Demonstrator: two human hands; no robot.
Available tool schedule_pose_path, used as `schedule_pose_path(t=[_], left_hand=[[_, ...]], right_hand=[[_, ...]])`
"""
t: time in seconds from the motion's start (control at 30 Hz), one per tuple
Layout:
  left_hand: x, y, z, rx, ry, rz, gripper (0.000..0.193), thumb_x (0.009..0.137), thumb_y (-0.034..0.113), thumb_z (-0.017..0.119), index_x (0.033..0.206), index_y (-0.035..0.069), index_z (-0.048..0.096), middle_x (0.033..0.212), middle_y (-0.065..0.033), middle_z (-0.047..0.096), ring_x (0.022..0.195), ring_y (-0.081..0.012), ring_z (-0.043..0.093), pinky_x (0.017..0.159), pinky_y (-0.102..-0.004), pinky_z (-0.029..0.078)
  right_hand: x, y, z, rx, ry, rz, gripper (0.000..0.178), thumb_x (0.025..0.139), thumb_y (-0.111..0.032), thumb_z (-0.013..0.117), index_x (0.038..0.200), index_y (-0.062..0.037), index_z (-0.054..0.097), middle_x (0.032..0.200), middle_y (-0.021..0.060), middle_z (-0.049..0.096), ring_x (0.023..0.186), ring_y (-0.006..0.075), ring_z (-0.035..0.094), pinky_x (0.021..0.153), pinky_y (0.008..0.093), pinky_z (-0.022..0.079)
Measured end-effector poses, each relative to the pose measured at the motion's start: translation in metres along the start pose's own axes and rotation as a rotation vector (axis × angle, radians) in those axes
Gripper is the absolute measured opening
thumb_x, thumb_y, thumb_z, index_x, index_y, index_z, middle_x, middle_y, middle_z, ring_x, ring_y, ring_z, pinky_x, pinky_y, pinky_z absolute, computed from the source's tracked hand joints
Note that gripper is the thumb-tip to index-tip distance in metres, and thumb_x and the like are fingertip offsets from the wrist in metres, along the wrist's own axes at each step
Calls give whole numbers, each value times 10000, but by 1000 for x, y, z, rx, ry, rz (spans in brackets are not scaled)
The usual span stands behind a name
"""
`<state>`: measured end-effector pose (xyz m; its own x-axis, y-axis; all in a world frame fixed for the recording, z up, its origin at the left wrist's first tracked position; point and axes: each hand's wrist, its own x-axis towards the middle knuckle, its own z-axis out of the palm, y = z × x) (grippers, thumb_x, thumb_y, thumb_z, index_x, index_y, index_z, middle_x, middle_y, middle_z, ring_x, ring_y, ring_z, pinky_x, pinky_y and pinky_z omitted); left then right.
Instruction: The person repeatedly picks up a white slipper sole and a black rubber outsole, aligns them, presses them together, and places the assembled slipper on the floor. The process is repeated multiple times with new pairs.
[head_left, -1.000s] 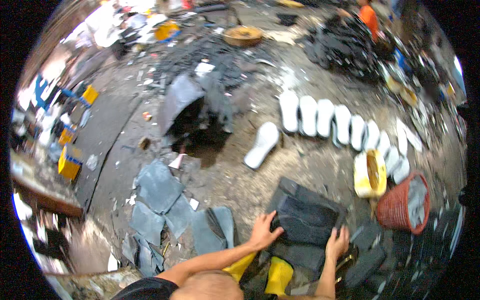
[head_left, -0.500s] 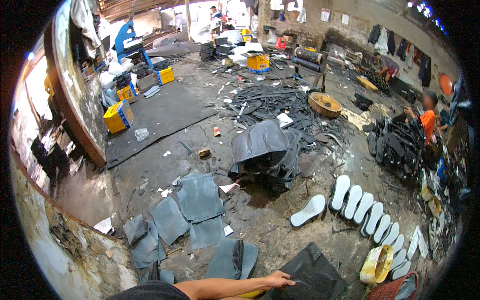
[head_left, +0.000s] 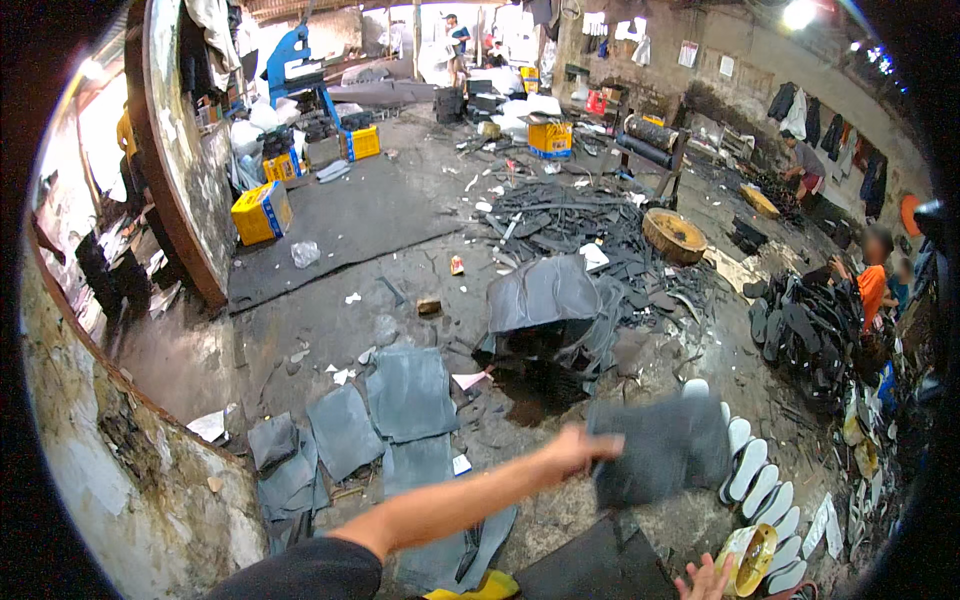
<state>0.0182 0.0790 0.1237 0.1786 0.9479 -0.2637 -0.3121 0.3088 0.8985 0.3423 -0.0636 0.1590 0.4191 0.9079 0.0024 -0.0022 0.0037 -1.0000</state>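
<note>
My left hand (head_left: 583, 452) is stretched out ahead and closed on the edge of a dark rubber sheet (head_left: 655, 455). The sheet hangs in the air, smeared by motion, and covers part of the floor and some white soles. Beneath it another black sheet (head_left: 595, 565) lies at the lower edge. My right hand (head_left: 706, 580) shows at the bottom with its fingers apart, beside a yellow container (head_left: 750, 560) with brownish stuff inside. White shoe soles (head_left: 762, 490) stand in a curved row just right of the held sheet.
Grey-blue rubber sheets (head_left: 408, 392) lie on the floor to the left. Ahead sits a bent dark sheet bundle (head_left: 545, 292), with a heap of black scraps (head_left: 560, 220) behind. A person in orange (head_left: 872, 290) is near a pile of dark soles (head_left: 795, 320). A stained wall (head_left: 130, 470) borders the left.
My left hand has risen and reached forward and right, now with a dark sheet in the air. My right hand has come into view at the bottom. The whole view has shifted slightly.
</note>
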Motion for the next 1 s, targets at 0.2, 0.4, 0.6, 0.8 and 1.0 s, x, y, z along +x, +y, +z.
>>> schedule_pose_path(t=[0.2,0.4,0.6,0.8,1.0], left_hand=[[94,150,-61,-261,412,66,440,768,370,892,997,72,662,933,-56,612,644,-184,519,533,-354,473],[-15,20,-185,378,695,660,508,839,276,801,1251,2,686,1198,-145,726,1061,-223,697,938,-336,531],[-186,-187,-179,949,935,-115,499,782,265,838,1228,83,706,1023,-111,704,934,-262,669,860,-391,539],[-214,-237,-135,970,998,64,378,754,219,855,1066,63,710,954,-99,624,1010,-345,587,974,-448,463],[-203,-219,-138,509,875,59,305,818,149,828,1081,50,711,935,-62,729,887,-157,681,792,-299,538]], right_hand=[[-18,-12,9,-184,42,-71,456,990,-64,590,1413,71,488,1187,240,682,973,304,689,848,382,569],[-46,5,-1,-210,74,-17,450,964,-62,637,1381,59,519,1138,211,699,921,274,695,806,360,567],[-38,41,36,-325,-35,123,357,994,-141,610,1324,-6,604,1083,113,717,886,156,655,826,287,521],[-74,123,134,-604,-1131,-512,301,884,-151,711,1184,-150,720,1128,102,722,990,314,691,863,406,561],[-148,183,162,-1062,-1233,-515,278,878,-358,736,1032,-127,718,959,119,671,882,318,657,740,467,538]])
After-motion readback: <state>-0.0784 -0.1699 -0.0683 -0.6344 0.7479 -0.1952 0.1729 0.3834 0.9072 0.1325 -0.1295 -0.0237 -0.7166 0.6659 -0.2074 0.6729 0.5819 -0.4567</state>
